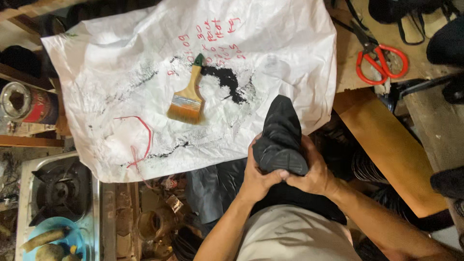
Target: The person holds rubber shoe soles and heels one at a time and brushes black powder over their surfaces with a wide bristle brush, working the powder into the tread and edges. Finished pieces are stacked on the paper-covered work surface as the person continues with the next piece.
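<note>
Gripping a black shoe (280, 137) from both sides, the hands sit low and right of centre, above the person's lap. The left hand (258, 176) wraps the shoe's near end from its nine o'clock side, and the right hand (314, 171) clamps it from three o'clock; the fingertips of the two hands meet under the heel end, so that part of the shoe is hidden. The shoe's far end points toward twelve o'clock and overlaps the near edge of a white woven sack (193, 82) spread flat.

On the sack, at ten o'clock from the shoe, lies a paintbrush (187, 99) with pale bristles, a metal ferrule, a wooden handle and a green tip. Just right of the handle is a black smear, with thinner black streaks running across the cloth. Red handwriting sits near the sack's far edge, and a red drawn outline lies toward its near left.

At two o'clock from the shoe, red-handled scissors (379, 60) rest on a wooden tabletop (386, 140), beside dark straps cut off by the frame's top edge. At nine o'clock, far left, a round red-and-white tin (26, 104) lies partly cut off. At eight o'clock stands a gas burner (60, 191) in a steel surround, with a blue plate (72, 237) below it holding brownish things that are hard to identify. The clutter beneath the sack's near edge is too dim to make out.
</note>
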